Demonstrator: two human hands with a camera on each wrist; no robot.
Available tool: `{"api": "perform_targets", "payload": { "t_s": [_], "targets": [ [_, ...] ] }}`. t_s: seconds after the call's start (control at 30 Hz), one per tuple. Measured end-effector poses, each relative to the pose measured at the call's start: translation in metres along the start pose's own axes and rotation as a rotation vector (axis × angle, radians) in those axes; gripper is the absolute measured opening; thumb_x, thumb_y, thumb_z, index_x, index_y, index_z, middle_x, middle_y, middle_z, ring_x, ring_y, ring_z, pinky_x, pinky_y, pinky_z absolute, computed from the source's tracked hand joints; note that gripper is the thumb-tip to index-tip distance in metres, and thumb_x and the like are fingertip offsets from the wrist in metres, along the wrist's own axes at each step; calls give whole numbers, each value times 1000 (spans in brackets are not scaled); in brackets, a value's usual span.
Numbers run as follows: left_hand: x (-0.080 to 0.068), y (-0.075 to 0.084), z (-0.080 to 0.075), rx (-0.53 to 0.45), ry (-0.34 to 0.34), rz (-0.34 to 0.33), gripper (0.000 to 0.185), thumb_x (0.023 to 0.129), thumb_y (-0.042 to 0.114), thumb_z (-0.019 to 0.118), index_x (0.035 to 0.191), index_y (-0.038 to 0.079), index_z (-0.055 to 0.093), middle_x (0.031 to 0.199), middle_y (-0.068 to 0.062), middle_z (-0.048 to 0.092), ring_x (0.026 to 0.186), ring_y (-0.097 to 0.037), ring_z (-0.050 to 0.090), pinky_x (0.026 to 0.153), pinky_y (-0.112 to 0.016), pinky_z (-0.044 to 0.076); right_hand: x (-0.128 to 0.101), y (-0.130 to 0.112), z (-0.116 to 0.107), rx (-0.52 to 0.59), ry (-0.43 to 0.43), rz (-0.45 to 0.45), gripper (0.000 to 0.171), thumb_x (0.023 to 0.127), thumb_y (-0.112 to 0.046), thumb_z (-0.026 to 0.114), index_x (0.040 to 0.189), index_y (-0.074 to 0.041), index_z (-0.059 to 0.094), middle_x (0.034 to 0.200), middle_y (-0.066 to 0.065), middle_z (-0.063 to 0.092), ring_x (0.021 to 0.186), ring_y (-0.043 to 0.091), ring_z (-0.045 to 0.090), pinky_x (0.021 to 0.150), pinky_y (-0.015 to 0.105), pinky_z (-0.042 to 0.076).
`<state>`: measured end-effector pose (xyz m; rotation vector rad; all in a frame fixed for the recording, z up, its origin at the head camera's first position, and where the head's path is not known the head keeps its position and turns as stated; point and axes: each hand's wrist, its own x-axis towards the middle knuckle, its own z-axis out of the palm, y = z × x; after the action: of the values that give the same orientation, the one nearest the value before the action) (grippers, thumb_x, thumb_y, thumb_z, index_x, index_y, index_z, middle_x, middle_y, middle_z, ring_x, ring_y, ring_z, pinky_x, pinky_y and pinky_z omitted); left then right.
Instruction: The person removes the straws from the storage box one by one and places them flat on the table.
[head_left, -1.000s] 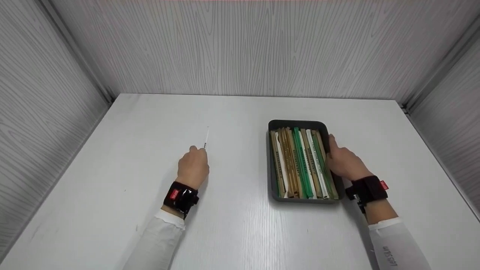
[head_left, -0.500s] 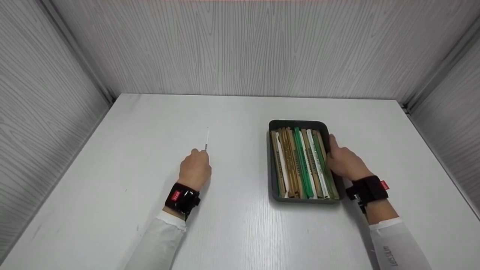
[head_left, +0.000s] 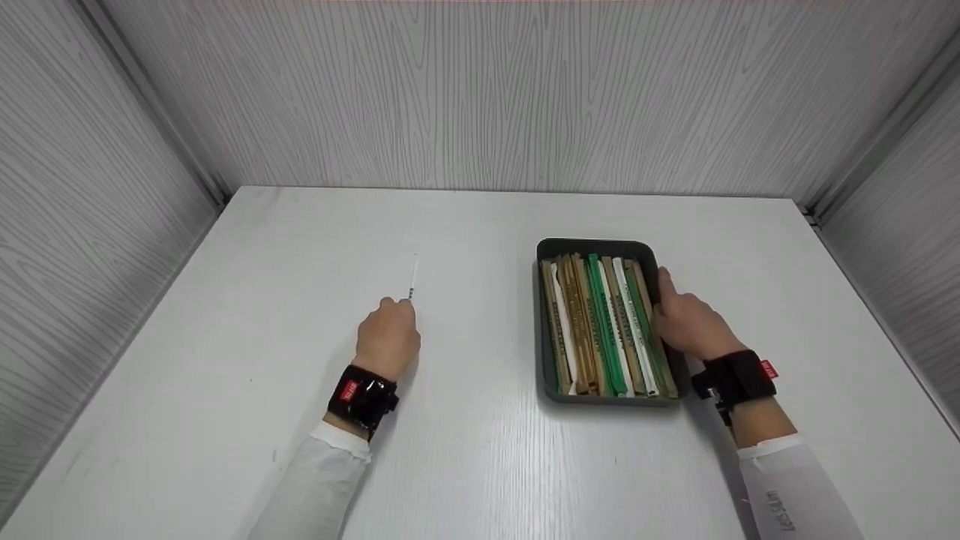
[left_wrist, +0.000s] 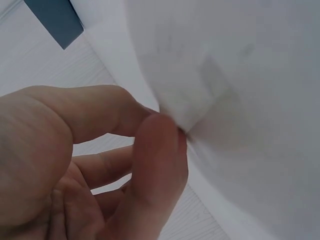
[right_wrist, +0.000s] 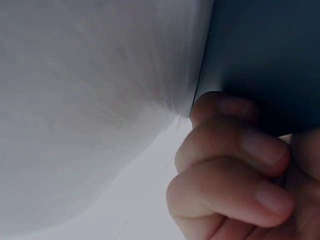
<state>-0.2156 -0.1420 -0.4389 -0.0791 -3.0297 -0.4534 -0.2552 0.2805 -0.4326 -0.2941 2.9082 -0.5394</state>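
A thin white stick [head_left: 412, 279], a wrapped straw or something like it, lies flat on the white table [head_left: 480, 465] left of centre, with its long axis running almost straight away from the person and its far end tipped very slightly to the right. The left hand [head_left: 388, 335] pinches its near end: in the left wrist view the thumb and forefinger [left_wrist: 160, 150] meet on a small white tip, while the other fingers curl loosely beneath. Bare tabletop lies on every side of the stick, with wide room to the left toward the wall and ahead toward the back panel, and an open strip on the right between it and the dark grey tray [head_left: 546, 251]. The tray sits right of centre with its long sides parallel to the stick, well apart from it and clear of the table's back and right edges. It is packed with long wrapped sticks [head_left: 604, 322] in brown, green and white, laid side by side along the tray's length and filling it from wall to wall. The right hand [head_left: 690, 324] rests against the tray's right wall, its thumb lying on the rim and its fingers curled against the outside of the wall in the right wrist view [right_wrist: 230, 160]. Whether it truly grips the wall or only leans on it is hard to tell. Both wrists carry black bands over white sleeves.
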Motion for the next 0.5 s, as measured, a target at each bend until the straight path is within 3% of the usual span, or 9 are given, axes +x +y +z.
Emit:
{"api": "perform_targets", "payload": {
  "t_s": [0.27,0.5],
  "targets": [
    [-2,4,-8,-43,43,-15,12,91,-4,64,96,-15,67,82,-21,60,67,-34,66,58,-48,57,-1,0,-1,16,-10,8,68,106,-15,33,160,10,1,103,39,66,72,33,64,67,50,53],
    [1,40,-25,-69,73,64,13,93,3,70,90,-8,65,83,-16,58,65,-26,60,56,-43,55,0,1,-1,25,-16,9,68,106,-15,32,161,10,0,99,36,66,70,31,62,66,48,52]
  ]
}}
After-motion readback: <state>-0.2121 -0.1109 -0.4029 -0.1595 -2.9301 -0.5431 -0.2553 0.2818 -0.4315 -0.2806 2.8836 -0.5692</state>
